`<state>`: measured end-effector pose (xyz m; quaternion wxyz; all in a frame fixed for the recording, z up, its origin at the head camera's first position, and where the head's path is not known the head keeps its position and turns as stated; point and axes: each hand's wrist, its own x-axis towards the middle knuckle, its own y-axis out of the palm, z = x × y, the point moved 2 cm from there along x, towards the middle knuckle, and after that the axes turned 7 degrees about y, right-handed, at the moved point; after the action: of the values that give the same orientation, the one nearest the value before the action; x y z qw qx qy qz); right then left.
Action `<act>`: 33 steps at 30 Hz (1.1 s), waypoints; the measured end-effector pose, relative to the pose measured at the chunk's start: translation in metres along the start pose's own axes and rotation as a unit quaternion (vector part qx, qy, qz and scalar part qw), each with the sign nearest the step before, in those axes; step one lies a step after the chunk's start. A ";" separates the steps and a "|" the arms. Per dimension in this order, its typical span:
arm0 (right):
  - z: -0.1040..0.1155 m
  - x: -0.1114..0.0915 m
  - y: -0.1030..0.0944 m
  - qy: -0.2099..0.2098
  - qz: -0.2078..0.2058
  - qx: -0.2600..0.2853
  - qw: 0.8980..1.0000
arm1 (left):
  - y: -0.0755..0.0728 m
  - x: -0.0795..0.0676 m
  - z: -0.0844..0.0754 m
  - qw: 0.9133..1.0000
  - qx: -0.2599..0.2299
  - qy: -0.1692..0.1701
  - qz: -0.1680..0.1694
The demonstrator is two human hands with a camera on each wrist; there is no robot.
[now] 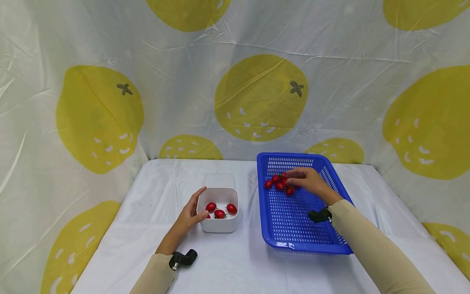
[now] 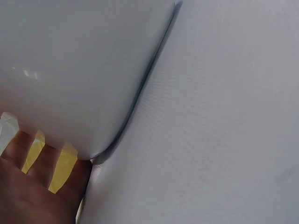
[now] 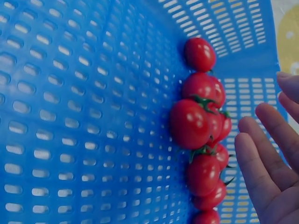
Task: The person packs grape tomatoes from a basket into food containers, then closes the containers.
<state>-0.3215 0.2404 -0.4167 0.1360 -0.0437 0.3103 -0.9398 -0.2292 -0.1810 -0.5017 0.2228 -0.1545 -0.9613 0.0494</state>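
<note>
My left hand grips the left side of a small white square container, thumb at the near rim and fingers along the wall. Inside it lie several red cherry tomatoes. In the left wrist view the fingers lie against the container's smooth wall. My right hand reaches into a blue perforated basket, over more cherry tomatoes grouped at its far end. The right wrist view shows its extended fingers beside the cherry tomatoes, some with green stems, with nothing held.
A white cloth covers the table. Behind it hangs a pale curtain with large yellow fruit prints, continuing along both sides. The basket's raised rim stands between the right forearm and the cloth.
</note>
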 end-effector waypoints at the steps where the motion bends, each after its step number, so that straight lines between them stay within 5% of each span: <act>1: -0.002 0.001 0.000 0.005 -0.001 -0.002 1.000 | 0.000 0.000 0.000 1.000 0.002 -0.002 0.000; 6: -0.009 0.002 0.000 0.029 -0.002 -0.030 0.999 | -0.001 0.001 0.000 1.000 0.008 -0.012 0.003; 33: -0.021 0.006 0.004 0.003 0.034 -0.107 0.994 | 0.000 0.000 -0.002 1.000 0.008 -0.012 -0.002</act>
<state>-0.3296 0.2476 -0.4359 0.1619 -0.0445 0.4107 -0.8962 -0.2281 -0.1808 -0.4999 0.2124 -0.1504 -0.9637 0.0586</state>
